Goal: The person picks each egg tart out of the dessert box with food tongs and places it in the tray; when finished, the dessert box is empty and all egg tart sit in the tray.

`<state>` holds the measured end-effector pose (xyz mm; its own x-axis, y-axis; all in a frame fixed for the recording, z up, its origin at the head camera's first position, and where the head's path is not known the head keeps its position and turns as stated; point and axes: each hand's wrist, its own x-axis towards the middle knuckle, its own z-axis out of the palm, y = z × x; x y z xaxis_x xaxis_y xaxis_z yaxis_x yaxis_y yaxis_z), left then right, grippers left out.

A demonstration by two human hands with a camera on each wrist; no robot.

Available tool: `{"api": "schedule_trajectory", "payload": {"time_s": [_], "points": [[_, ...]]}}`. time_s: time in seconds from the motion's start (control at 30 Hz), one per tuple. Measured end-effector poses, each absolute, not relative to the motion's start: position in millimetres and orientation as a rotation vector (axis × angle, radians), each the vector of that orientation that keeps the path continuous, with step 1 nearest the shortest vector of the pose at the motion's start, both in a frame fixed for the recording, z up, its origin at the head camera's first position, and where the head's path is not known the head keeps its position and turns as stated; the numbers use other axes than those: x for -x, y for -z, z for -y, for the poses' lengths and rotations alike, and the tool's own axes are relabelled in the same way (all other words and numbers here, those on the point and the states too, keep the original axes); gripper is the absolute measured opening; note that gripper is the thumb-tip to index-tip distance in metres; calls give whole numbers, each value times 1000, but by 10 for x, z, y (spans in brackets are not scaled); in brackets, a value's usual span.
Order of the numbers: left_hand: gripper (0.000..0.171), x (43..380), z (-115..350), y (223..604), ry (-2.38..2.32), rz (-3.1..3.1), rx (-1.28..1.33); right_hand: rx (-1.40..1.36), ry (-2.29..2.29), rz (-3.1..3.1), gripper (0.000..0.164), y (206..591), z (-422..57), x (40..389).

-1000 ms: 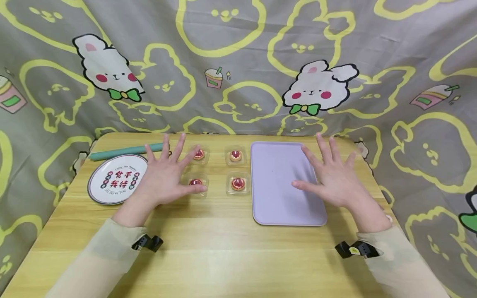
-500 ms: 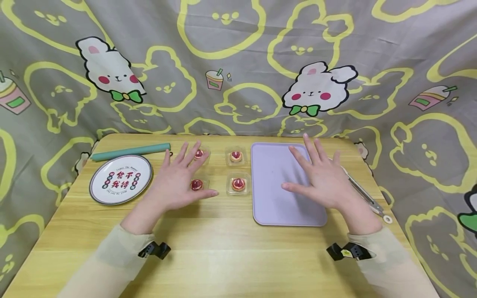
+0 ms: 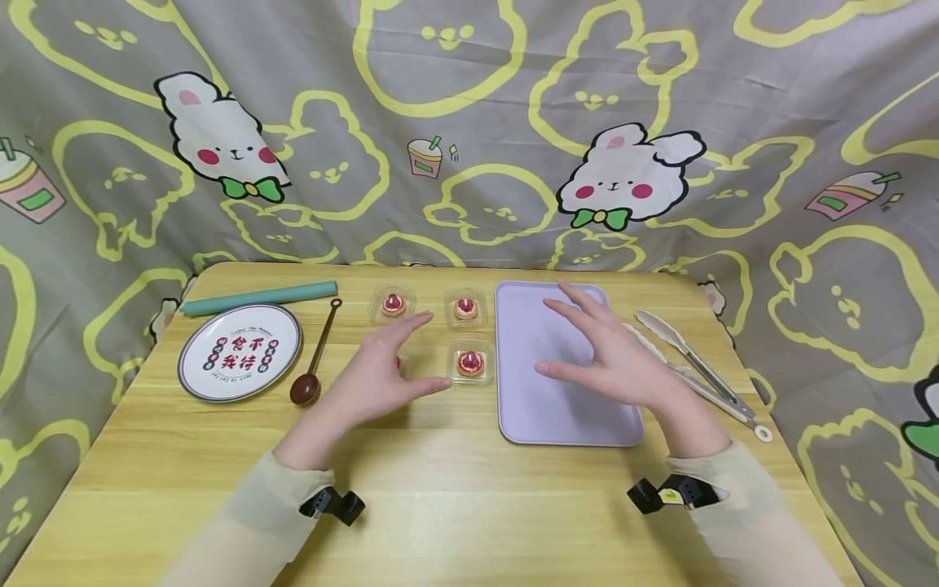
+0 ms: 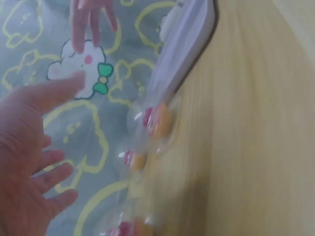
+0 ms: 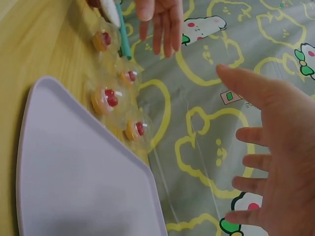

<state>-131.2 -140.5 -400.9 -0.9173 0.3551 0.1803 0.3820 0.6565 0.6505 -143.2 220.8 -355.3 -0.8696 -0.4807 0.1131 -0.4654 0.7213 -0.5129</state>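
Observation:
My left hand (image 3: 370, 375) hovers over the left-hand tarts, its thumb and fingers apart with nothing between them. It mostly hides the near-left tart. In the head view, a far-left tart (image 3: 393, 304), a far-right tart (image 3: 465, 308) and a near-right tart (image 3: 470, 363) sit in clear plastic boxes, each with red topping. Above the lilac tray (image 3: 543, 416) is my right hand (image 3: 619, 359), likewise spread and holding nothing. The right wrist view shows the tray (image 5: 88, 172) below that hand, apart from it.
At the left lie a white plate (image 3: 205, 359) with red lettering, a brown ladle-like spoon (image 3: 305, 389) and a teal rod (image 3: 260, 298). Metal tongs (image 3: 707, 371) with pale tips lie right of the tray. A patterned cloth (image 3: 484, 98) hangs behind the wooden table (image 3: 455, 505).
Both hands have moved inward toward each other, and their fingers have turned from splayed flat to facing inward. The spoon and tongs are now uncovered. The tarts and tray have stayed put.

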Motion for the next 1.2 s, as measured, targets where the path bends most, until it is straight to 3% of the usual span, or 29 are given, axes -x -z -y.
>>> {"api": "schedule_trajectory", "payload": {"time_s": [0.5,1.2], "points": [[103,1304,1117,4365,1468,2765,523,912,1200,-2623,88,3733,-1997,1573],[104,1464,855,4669,1477,2856,303,880,1240,-2477,76,4129,-1769,1807]]}}
